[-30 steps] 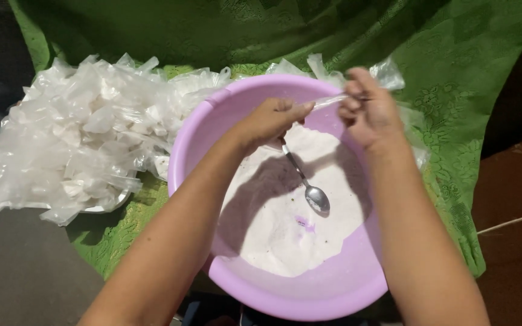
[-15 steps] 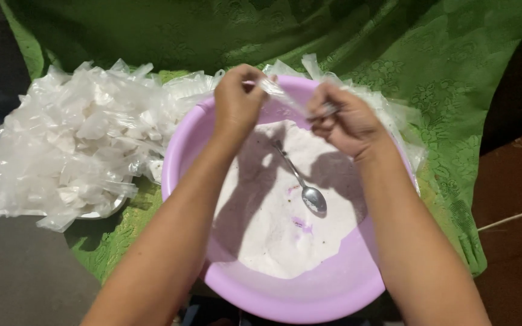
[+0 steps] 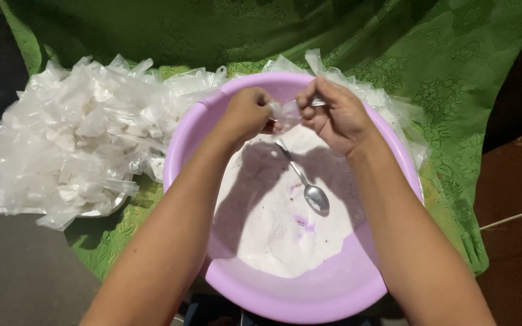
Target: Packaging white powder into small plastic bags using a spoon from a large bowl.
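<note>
A small clear plastic bag is pinched between the left hand and the right hand, and it is held above the far half of a round lilac basin. The fingers of both hands are curled and pressed onto the film from either side, the thumbs turned toward each other; how the bag's mouth is gathered cannot be told, since the film is crumpled and partly hidden by the fingers. White powder is spread across the basin's bottom, with a small purple smear near its middle. A metal spoon is laid in the powder, its bowl toward the near side and its handle pointing up toward the hands. The basin is set on a green patterned cloth, which is draped over the far edge and the right side of the surface. A large heap of clear plastic bags is piled just beside the basin's left rim, spilling over the cloth's left edge onto a grey surface. More clear bags are bunched against the basin's far right rim. No printed label is seen on any of the bags.
</note>
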